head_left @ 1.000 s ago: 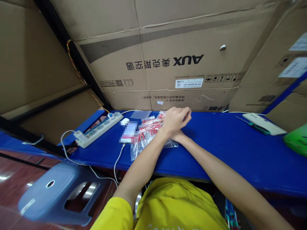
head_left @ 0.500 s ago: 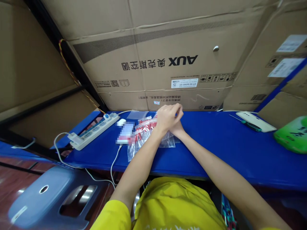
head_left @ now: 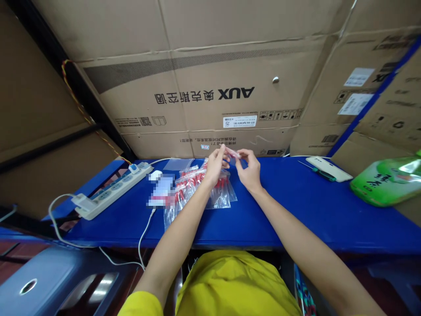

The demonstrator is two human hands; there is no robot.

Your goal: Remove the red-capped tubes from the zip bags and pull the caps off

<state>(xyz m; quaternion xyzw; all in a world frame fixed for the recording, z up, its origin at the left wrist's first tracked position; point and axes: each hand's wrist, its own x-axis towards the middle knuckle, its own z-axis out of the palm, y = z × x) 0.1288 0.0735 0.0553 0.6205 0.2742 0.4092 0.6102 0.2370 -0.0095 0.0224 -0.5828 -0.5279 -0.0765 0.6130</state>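
My left hand [head_left: 216, 165] and my right hand [head_left: 249, 169] hold a small clear plastic bag [head_left: 233, 153] between them, raised above the far part of the blue table [head_left: 283, 210]. Something reddish shows in this bag; its shape is too small to make out. The fingers of both hands are pinched on opposite ends of it. Under and beside my left forearm lie several clear plastic bags [head_left: 219, 197] with red pieces inside, overlapping one another. A flat empty-looking clear bag [head_left: 178, 164] rests behind them, near the cardboard.
Left of the bags lie a blurred-out phone [head_left: 162, 191] on a white cable and a white power strip [head_left: 115, 191]. To the right are a green-handled screwdriver [head_left: 324, 174], a white flat case [head_left: 330, 169] and a green bottle [head_left: 384, 182]. Cardboard [head_left: 197, 70] walls the back; a grey-blue stool [head_left: 49, 281] stands lower left.
My hands were together, one over the other; now they are apart with the small bag stretched between them. The view has shifted, so the surroundings appear further left.
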